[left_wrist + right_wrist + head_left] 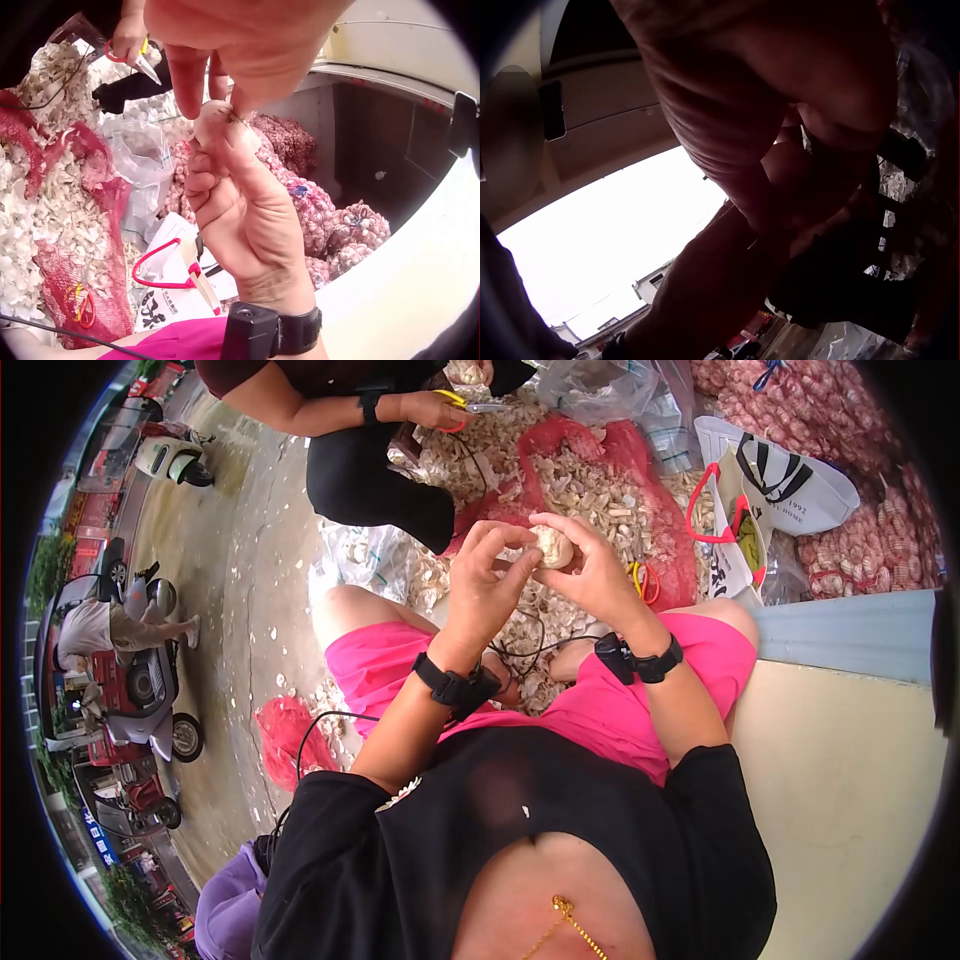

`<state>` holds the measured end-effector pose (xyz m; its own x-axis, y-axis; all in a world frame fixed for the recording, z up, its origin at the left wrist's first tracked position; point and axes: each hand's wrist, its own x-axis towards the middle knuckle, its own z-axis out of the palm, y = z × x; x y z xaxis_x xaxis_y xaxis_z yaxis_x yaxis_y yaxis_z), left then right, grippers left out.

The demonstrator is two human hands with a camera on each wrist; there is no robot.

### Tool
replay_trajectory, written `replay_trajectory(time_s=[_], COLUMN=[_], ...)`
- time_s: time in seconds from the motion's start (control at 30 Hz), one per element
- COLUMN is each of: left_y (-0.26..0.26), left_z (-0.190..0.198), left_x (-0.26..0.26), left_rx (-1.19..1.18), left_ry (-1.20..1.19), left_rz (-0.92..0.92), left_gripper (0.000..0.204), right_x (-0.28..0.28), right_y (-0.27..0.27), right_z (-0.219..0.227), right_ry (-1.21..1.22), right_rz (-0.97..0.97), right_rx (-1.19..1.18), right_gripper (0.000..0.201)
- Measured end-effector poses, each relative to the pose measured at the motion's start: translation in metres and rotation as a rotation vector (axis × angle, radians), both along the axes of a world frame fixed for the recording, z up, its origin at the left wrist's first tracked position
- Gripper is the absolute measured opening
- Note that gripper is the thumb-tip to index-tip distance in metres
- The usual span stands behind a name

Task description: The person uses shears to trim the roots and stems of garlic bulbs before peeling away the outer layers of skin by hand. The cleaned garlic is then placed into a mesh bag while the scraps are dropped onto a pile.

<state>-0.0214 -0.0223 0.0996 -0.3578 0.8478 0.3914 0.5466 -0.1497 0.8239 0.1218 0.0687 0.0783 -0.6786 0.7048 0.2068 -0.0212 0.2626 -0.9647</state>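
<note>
A pale garlic bulb is held up in front of the knees, between both hands. My right hand grips it from the right, thumb below and fingers curled over the top. From the left, my left hand pinches at the bulb's side with thumb and fingertips. In the left wrist view, the fingers of the left hand come down on the bulb, and the right hand supports it from below. The right wrist view is dark; the right hand fills much of it and hides the bulb.
Garlic skins and red netting cover the ground ahead. Scissors lie beside the right hand. Another person's hand holds scissors. A white bag and garlic sacks stand right. A black cable runs along the left.
</note>
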Motion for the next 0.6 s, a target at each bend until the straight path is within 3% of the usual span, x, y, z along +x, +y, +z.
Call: replay_trajectory(time_s=[0.07,0.17,0.23,0.3,0.43,0.5,0.57,0.6], left_y=[0.000,0.002,0.005,0.010,0.020,0.024,0.026,0.025], left_z=[0.000,0.004,0.003,-0.002,-0.029,-0.038,-0.037,-0.034], left_x=[-0.003,-0.006,-0.005,-0.003,-0.002,0.001,0.003,0.005], left_rx=[-0.012,-0.091,-0.168,-0.061,-0.170,-0.206,-0.236,-0.165], left_ry=[0.021,0.106,0.157,0.222,-0.005,-0.074,-0.138,-0.093], left_rz=[-0.026,-0.066,-0.076,-0.094,-0.059,-0.041,-0.022,0.052], left_gripper=[0.015,0.012,0.011,0.009,0.013,0.014,0.015,0.012], right_x=[0.004,0.008,0.007,0.008,0.006,0.009,0.002,-0.002], right_y=[0.000,-0.001,0.000,0.005,0.016,0.019,0.017,0.013], right_z=[0.010,0.008,-0.004,-0.008,-0.011,-0.012,-0.018,-0.017], right_ry=[-0.082,-0.178,0.028,0.028,0.078,0.054,0.112,0.200], right_rz=[-0.015,0.073,0.044,0.087,0.115,0.156,0.159,0.027], right_rx=[0.118,-0.078,-0.170,-0.209,-0.293,-0.544,-0.542,-0.575], right_gripper=[0.055,0.051,0.045,0.042,0.042,0.038,0.039,0.041])
